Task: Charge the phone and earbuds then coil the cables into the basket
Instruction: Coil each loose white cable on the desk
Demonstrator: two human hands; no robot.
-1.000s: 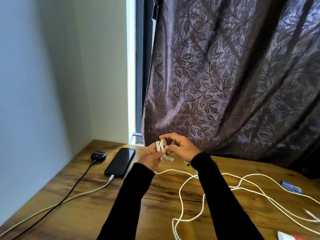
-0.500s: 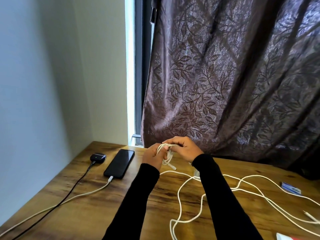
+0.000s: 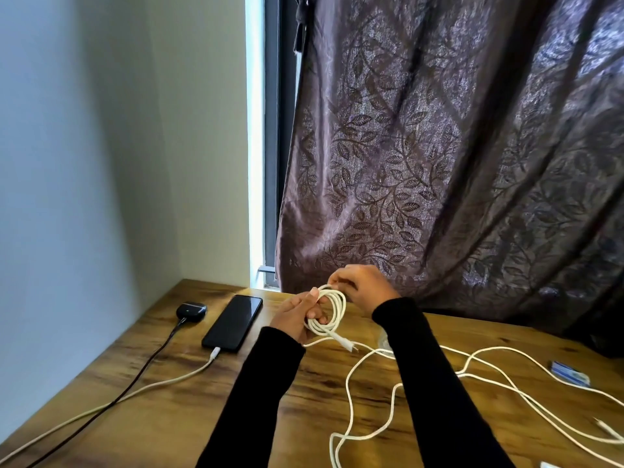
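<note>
Left hand (image 3: 297, 315) grips white cable coil (image 3: 329, 310); right hand (image 3: 363, 290) pinches top.

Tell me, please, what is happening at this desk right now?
A person in black sleeves is winding a white cable into a small coil above the wooden desk. The left hand holds the loops while the right hand pinches the coil's top; much cable lies loose on the desk. To the left, the phone and earbuds case each lie with a cable plugged in. No basket is in view.
</note>
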